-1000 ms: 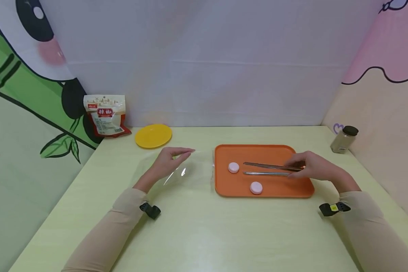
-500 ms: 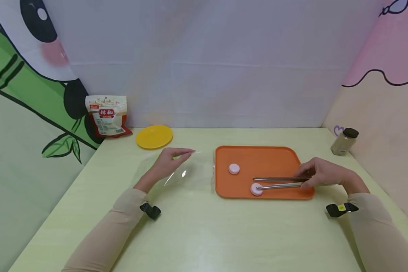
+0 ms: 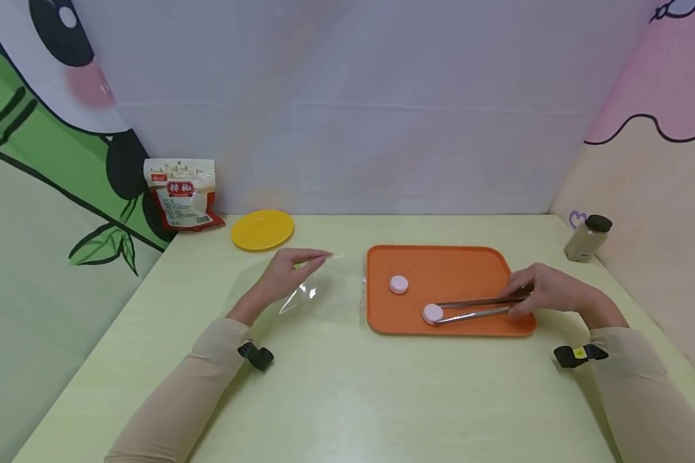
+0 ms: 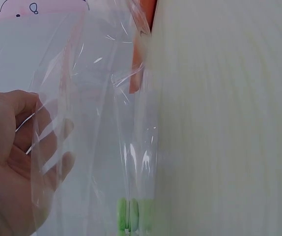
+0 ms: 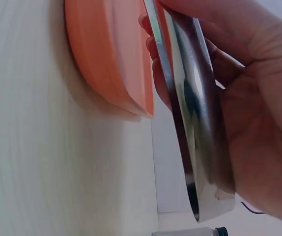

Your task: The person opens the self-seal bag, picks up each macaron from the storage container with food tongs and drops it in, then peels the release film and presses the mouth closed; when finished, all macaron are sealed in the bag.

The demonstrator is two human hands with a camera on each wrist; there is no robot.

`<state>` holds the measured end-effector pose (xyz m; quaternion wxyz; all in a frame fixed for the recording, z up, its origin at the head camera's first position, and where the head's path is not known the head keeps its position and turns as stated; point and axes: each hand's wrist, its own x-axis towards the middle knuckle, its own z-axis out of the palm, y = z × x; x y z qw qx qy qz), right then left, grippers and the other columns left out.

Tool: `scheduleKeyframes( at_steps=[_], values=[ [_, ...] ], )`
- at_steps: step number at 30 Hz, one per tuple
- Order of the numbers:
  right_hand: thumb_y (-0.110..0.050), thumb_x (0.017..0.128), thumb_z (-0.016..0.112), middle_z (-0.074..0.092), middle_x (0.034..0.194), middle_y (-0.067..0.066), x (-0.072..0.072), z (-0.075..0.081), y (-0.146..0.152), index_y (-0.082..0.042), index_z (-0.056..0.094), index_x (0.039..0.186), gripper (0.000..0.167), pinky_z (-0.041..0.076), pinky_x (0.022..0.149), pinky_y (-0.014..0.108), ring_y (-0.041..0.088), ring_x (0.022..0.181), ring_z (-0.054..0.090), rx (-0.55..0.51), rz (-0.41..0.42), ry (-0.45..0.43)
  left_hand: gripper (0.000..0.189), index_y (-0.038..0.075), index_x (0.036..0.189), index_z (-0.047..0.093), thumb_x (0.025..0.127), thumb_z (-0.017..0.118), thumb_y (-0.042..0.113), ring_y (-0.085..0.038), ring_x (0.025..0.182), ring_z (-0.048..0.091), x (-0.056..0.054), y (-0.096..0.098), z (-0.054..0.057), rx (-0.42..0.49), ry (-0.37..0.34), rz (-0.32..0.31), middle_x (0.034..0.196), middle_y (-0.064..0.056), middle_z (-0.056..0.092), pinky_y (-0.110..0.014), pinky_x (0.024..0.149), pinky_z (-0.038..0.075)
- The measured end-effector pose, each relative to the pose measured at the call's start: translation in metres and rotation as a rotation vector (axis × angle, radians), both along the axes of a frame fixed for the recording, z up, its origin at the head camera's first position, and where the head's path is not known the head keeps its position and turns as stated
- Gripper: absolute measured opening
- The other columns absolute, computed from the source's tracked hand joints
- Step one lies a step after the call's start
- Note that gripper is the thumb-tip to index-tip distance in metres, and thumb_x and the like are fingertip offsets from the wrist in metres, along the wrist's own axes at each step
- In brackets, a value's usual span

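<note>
In the head view my left hand [image 3: 284, 276] pinches the edge of a clear plastic bag [image 3: 338, 292] with thumb and fingertips. The left wrist view shows green macarons [image 4: 122, 216] through the bag's film, low in the frame. My right hand [image 3: 547, 290] grips metal tongs [image 3: 475, 316] near their rear end. Their two arms stand apart over the orange tray [image 3: 469, 262], with the tips on either side of a pale pink macaron [image 3: 432, 313] near the front rim. A second pink macaron [image 3: 399, 284] lies farther left on the tray.
Behind my left hand lies a yellow plate [image 3: 262, 230], with a red and white food packet [image 3: 182, 196] upright beside it. A jar with a black lid [image 3: 588, 238] stands at the right edge of the table [image 3: 347, 392]. A white sheet hangs behind.
My right hand has moved the tongs toward the front of the tray, and their tips have come around the front macaron, which shifted slightly left. My left hand keeps its hold on the bag.
</note>
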<state>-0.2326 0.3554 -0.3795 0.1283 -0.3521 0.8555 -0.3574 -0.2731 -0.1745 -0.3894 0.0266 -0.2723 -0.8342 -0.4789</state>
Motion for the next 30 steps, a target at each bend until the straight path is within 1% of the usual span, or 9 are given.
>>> scheduleKeyframes(
  at_steps=[3,7,12,18,20,25,30],
  values=[
    [-0.010,0.081,0.084,0.071,0.089,0.008,-0.001,0.002,-0.001,-0.004,0.078,0.105,0.026,0.049,0.064,0.027,0.019,0.075,0.058,0.007,-0.021,0.011,0.027,0.010,0.123,0.073,0.101,0.063,0.023,-0.024,0.120,0.062,0.000,0.000,0.000,0.002,0.008,0.001,0.123,-0.005,0.070,-0.048,0.103,0.047],
    [-0.012,0.082,0.084,0.071,0.089,0.005,0.000,0.005,-0.005,-0.007,0.078,0.104,0.023,0.051,0.065,0.026,0.015,0.076,0.060,0.033,-0.057,0.042,0.026,0.011,0.122,0.073,0.101,0.063,0.023,-0.023,0.120,0.062,0.000,-0.001,0.001,0.011,0.000,-0.004,0.123,-0.004,0.070,-0.047,0.103,0.047],
    [-0.011,0.083,0.082,0.069,0.089,0.001,0.003,0.011,-0.019,-0.009,0.078,0.101,0.018,0.054,0.067,0.027,0.014,0.077,0.063,0.042,-0.087,0.112,0.027,0.012,0.122,0.073,0.101,0.063,0.024,-0.023,0.120,0.062,-0.001,0.000,0.000,0.016,-0.007,-0.013,0.124,-0.004,0.070,-0.047,0.103,0.047],
    [-0.007,0.081,0.083,0.066,0.085,-0.007,0.005,0.021,-0.040,-0.010,0.079,0.098,0.017,0.051,0.060,0.028,0.013,0.072,0.058,0.007,-0.107,0.211,0.027,0.011,0.122,0.073,0.101,0.063,0.024,-0.023,0.121,0.062,-0.002,0.000,0.001,0.011,-0.011,-0.010,0.123,-0.005,0.070,-0.047,0.103,0.047],
    [-0.007,0.081,0.083,0.066,0.083,-0.008,0.003,0.022,-0.047,-0.010,0.079,0.098,0.017,0.050,0.059,0.027,0.013,0.071,0.057,-0.003,-0.114,0.221,0.027,0.012,0.122,0.073,0.101,0.063,0.025,-0.022,0.120,0.062,-0.003,0.000,0.001,0.004,-0.018,-0.004,0.123,-0.004,0.070,-0.047,0.103,0.047],
    [-0.008,0.083,0.082,0.067,0.085,-0.007,-0.005,0.022,-0.067,-0.006,0.079,0.101,0.019,0.053,0.062,0.027,0.013,0.072,0.059,0.000,-0.120,0.215,0.027,0.012,0.123,0.073,0.101,0.063,0.024,-0.022,0.120,0.062,-0.003,0.000,-0.001,-0.010,-0.036,0.002,0.123,-0.004,0.070,-0.046,0.102,0.048],
    [-0.009,0.084,0.081,0.067,0.086,-0.007,-0.013,0.024,-0.090,-0.007,0.079,0.102,0.018,0.053,0.062,0.028,0.014,0.073,0.059,0.014,-0.099,0.213,0.027,0.011,0.122,0.073,0.100,0.064,0.023,-0.022,0.120,0.062,-0.003,0.002,-0.001,-0.010,-0.023,-0.001,0.122,-0.004,0.071,-0.045,0.102,0.048]
  ],
)
